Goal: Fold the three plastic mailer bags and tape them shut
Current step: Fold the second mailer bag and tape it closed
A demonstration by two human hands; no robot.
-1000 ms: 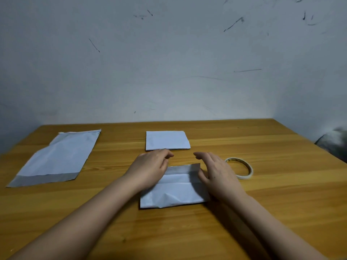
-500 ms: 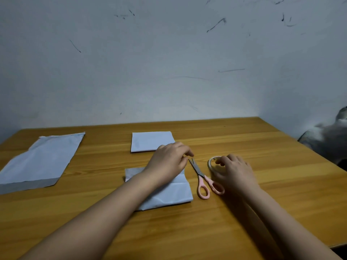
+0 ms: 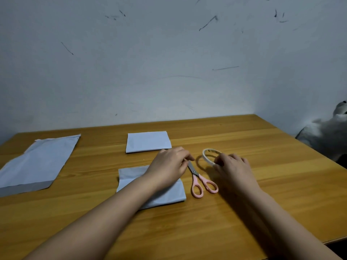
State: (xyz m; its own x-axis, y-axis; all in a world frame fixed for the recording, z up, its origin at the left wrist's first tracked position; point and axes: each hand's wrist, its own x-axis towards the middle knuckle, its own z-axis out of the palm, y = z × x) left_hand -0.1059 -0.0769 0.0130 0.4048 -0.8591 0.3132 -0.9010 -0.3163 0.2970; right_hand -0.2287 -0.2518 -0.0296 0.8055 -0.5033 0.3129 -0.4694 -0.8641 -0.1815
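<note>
Right of the folded mailer bag (image 3: 165,196), right hand (image 3: 232,169) grip pinches the tape roll (image 3: 209,156). Left hand (image 3: 169,166), fingers loosely curled, presses the fold flat; tape must travel left, over the scissors (image 3: 201,180).

I see a wooden table (image 3: 244,212) set against the wall. On it at my far left lies an unfolded mailer bag (image 3: 35,164), flat. A folded bag (image 3: 148,142) sits toward the back, middle. Nearer me lies another folded bag (image 3: 165,196), and just beside its right edge, pink-handled scissors (image 3: 201,180). A tape roll (image 3: 209,156) is tilted up beyond the scissors.
</note>
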